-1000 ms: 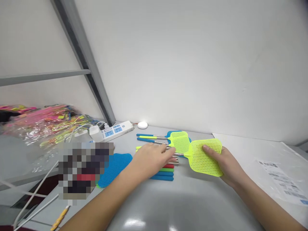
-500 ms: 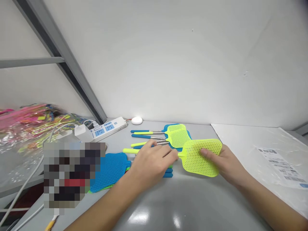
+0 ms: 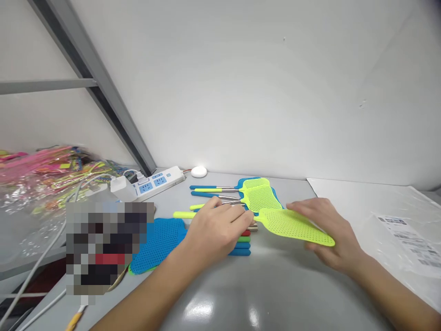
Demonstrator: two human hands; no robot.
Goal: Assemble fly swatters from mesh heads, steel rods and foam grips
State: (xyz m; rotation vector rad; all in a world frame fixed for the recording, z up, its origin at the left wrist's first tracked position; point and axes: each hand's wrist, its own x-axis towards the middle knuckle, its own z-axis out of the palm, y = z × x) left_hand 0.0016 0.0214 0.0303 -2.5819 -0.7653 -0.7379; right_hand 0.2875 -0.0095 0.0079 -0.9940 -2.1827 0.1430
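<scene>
At the middle left of the frame, clear plastic wrapping (image 3: 37,184) bunches around pink and yellow pieces, with a white power strip (image 3: 174,179) to its right. Lower down lies a blue mesh swatter head (image 3: 156,246), a green edge showing beneath it.

Near the centre, the left hand (image 3: 220,227) is closed around the shaft of a yellow-green fly swatter (image 3: 292,225), as it was half a second ago, the handle jutting out leftward. Red, green and blue handles (image 3: 243,245) show beneath that hand; the red was hidden before. Just above lie blue and yellow-green swatters (image 3: 257,197), where they were.

Right of centre, the held swatter's mesh has tipped from facing us to nearly flat. The right hand (image 3: 332,232), whose thumb had pressed its face, now sits parted around its outer end; I can't tell whether it pinches. A labelled plastic parcel (image 3: 406,239) lies at far right.
</scene>
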